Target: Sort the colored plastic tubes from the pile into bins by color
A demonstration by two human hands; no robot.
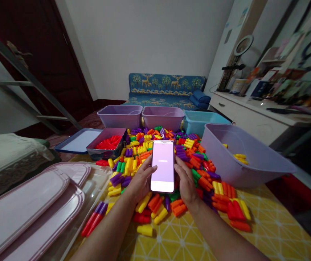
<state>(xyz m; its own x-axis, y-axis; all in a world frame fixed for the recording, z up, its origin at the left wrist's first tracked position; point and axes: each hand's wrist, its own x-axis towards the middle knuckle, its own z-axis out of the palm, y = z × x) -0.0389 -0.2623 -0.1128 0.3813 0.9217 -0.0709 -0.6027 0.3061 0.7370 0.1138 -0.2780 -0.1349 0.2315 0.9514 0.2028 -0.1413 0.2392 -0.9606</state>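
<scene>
A smartphone [162, 167] with a bright pale-purple screen is held upright in front of me, above a heap of coloured plastic pieces [141, 148]. My left hand [141, 177] grips its left edge, the thumb lying over the side of the screen. On the other edge, my right hand [185, 179] has its fingers closed around the phone's side. Red, orange, yellow, green and purple pieces spread under and around both hands, some joined in pairs. The phone and hands hide part of the heap.
Purple tubs [119, 116] and a blue tub [205, 121] line the back. At right, a larger purple tub [242, 174] holds a few yellow pieces. A square box [91, 154] contains red pieces. Pink lids [21, 188] lie left on the yellow patterned tablecloth [177, 243].
</scene>
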